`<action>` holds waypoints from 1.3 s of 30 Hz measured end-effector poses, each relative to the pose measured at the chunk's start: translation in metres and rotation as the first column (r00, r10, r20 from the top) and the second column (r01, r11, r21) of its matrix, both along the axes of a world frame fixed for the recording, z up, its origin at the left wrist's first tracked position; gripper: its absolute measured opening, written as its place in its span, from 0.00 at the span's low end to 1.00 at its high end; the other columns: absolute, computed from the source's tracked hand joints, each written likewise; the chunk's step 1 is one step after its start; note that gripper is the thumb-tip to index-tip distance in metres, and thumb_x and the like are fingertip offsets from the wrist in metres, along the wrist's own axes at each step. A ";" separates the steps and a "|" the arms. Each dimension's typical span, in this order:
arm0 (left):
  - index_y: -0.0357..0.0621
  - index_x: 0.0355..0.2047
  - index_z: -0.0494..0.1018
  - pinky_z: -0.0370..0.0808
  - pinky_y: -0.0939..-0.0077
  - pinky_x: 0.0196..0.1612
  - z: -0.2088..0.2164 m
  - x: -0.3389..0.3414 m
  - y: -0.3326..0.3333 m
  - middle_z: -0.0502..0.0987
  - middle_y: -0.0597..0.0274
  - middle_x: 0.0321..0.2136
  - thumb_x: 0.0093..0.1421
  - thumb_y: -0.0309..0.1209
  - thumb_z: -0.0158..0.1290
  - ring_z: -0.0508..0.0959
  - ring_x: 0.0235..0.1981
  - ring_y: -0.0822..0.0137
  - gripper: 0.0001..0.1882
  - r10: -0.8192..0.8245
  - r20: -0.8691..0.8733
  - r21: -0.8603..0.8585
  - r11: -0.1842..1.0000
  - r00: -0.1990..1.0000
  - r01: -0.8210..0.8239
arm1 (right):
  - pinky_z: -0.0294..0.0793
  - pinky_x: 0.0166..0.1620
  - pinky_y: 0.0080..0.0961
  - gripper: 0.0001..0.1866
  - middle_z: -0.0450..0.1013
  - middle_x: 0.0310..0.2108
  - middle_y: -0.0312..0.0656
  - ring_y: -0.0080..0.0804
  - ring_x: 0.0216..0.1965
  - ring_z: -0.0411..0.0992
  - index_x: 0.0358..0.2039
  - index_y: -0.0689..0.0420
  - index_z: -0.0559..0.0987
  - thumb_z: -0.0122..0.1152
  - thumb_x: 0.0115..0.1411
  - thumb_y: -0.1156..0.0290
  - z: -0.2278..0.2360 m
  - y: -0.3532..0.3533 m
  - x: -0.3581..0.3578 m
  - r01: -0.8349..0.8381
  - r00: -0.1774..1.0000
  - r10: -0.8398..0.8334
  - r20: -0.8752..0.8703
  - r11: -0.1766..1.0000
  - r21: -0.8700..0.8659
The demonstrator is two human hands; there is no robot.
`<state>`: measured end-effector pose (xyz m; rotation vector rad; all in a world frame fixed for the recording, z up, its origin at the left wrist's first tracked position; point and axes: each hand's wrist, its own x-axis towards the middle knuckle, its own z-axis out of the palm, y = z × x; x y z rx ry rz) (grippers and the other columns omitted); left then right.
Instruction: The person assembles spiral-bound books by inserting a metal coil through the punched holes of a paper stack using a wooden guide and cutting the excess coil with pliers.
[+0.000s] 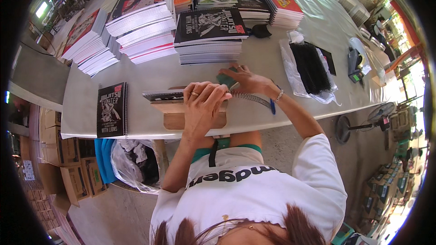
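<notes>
Both hands are working at the near edge of the surface [272,50], approx. centre of view. Left hand [203,104] is lying curled over the right end of an unbound book block [164,95], fingers [217,91] bunched together & pressing down on it; a ring is showing on one. Right hand [245,80] is sitting just at 1 o'clock from the left, fingers wrapped round a small green block [225,80]; can't tell exactly how tight the pinch is. The spiral wire [249,98] is running from under the left fingertips out toward 4 o'clock, long axis slanting down-right, passing under the right wrist; both hands are touching or nearly touching its near end, w/ the left hand nearer. Book block's long axis is lying left-right, spine end toward the hands, resting on a wooden stand [193,119] at the surface edge. Counts: 1 spiral wire in hand, 1 book block, 1 stand, 1 finished black-cover book [111,110] lying alone at 9 o'clock, well apart. At 12 o'clock approx. 7 stacks of books are standing, incl. a black-cover stack [210,36] nearest. At 2–3 o'clock 1 clear bag of black spirals [310,67] is lying open. A blue pen [272,106] is sitting by the right wrist.
</notes>
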<state>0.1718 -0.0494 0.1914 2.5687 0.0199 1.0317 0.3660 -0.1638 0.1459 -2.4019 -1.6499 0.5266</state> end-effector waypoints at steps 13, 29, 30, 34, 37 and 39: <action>0.49 0.34 0.74 0.65 0.64 0.48 0.010 0.000 0.001 0.77 0.69 0.33 0.56 0.36 0.56 0.76 0.41 0.65 0.08 0.043 0.005 0.033 0.999 0.999 -0.043 | 0.64 0.59 0.31 0.39 0.64 0.57 0.48 0.36 0.57 0.64 0.62 0.59 0.63 0.64 0.56 0.52 0.049 -0.019 0.006 0.228 0.109 0.310 -0.944 0.917 0.328; 0.52 0.30 0.72 0.42 0.36 0.61 0.003 -0.015 -0.001 0.64 0.63 0.52 0.40 0.50 0.68 0.58 0.61 0.55 0.24 0.468 -0.016 -0.070 0.881 0.884 -0.468 | 0.64 0.55 0.26 0.34 0.73 0.48 0.46 0.31 0.51 0.69 0.52 0.65 0.74 0.65 0.55 0.49 0.100 0.011 0.006 -0.201 0.684 0.263 -0.680 0.965 0.171; 0.52 0.30 0.72 0.42 0.36 0.61 0.005 -0.017 -0.003 0.64 0.63 0.52 0.40 0.50 0.68 0.58 0.61 0.55 0.24 0.470 -0.015 -0.065 0.880 0.882 -0.470 | 0.64 0.55 0.26 0.34 0.73 0.48 0.46 0.31 0.51 0.69 0.52 0.65 0.74 0.65 0.55 0.49 0.095 0.005 0.006 -0.203 0.683 0.268 -0.680 0.963 0.176; 0.51 0.31 0.73 0.41 0.34 0.59 0.008 -0.012 0.000 0.66 0.63 0.47 0.42 0.51 0.67 0.62 0.55 0.53 0.24 0.439 -0.085 -0.100 0.889 0.894 -0.446 | 0.66 0.48 0.19 0.31 0.74 0.45 0.42 0.22 0.46 0.68 0.50 0.65 0.75 0.66 0.55 0.52 0.108 -0.002 0.000 -0.121 0.419 0.364 -0.832 0.930 0.346; 0.50 0.32 0.73 0.41 0.31 0.58 0.005 -0.019 -0.004 0.66 0.60 0.45 0.43 0.53 0.65 0.62 0.53 0.51 0.25 0.438 -0.108 -0.083 0.890 0.892 -0.447 | 0.67 0.47 0.17 0.29 0.74 0.45 0.39 0.20 0.45 0.68 0.51 0.64 0.75 0.65 0.56 0.55 0.092 0.006 0.005 -0.130 0.704 0.133 -0.698 0.990 0.058; 0.49 0.34 0.73 0.44 0.32 0.57 0.010 -0.014 0.000 0.66 0.59 0.45 0.43 0.52 0.65 0.63 0.51 0.51 0.26 0.474 -0.062 -0.081 0.875 0.878 -0.478 | 0.69 0.44 0.19 0.28 0.75 0.41 0.40 0.20 0.42 0.70 0.49 0.63 0.76 0.67 0.54 0.56 0.092 -0.003 -0.001 -0.034 0.321 0.423 -0.847 0.899 0.436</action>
